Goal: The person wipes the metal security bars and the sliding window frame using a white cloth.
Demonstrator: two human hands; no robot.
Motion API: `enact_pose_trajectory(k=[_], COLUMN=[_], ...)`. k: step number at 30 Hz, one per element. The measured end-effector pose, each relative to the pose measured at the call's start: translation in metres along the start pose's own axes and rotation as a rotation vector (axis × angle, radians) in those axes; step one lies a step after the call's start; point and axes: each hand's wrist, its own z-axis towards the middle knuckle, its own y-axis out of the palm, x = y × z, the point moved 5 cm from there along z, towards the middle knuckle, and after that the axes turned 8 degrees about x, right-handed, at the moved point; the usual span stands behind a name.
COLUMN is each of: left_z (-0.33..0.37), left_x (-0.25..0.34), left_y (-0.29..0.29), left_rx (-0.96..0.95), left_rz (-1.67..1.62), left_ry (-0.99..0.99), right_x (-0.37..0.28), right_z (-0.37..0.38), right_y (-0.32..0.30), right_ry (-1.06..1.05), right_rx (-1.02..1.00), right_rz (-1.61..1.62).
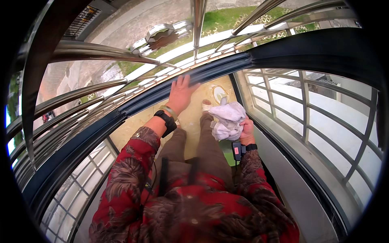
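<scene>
My left hand [180, 95] reaches forward with its fingers apart, close to the dark window frame rail [194, 74]; whether the fingertips touch the rail I cannot tell. Nothing shows in that hand. On the right, my right hand [247, 131] is closed on a crumpled white cloth [229, 119], which bunches up in front of and to the left of the fingers. Part of the right fingers is hidden by the cloth. Dark straps circle both wrists, and a bangle [168, 110] sits on the left one.
Shiny metal railing bars [93, 52] run beyond the dark frame, with grass and paving far below. Gridded window panes [308, 105] stand to the right and lower left. My feet are on a yellowish floor [190, 117], near an oval white mark [219, 93]. Something green [229, 158] lies by my right leg.
</scene>
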Motion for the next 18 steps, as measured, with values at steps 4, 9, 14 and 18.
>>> enact_pose_trajectory(k=[4, 9, 14, 18], left_z=[0.006, 0.012, 0.019, 0.024], left_x=[-0.002, -0.007, -0.007, -0.005], left_y=[0.006, 0.010, 0.008, 0.005], left_rx=[-0.052, -0.103, -0.201, -0.206], left_rz=[0.054, 0.192, 0.245, 0.143], left_ry=[-0.001, 0.134, 0.220, 0.201], right_x=[-0.015, -0.025, -0.023, -0.021], right_z=[-0.002, -0.004, -0.003, -0.003], right_y=[-0.009, -0.019, -0.023, -0.037], right_ry=[0.013, -0.012, 0.014, 0.002], right_rx=[0.024, 0.039, 0.044, 0.075], right_rz=[0.004, -0.031, -0.014, -0.037])
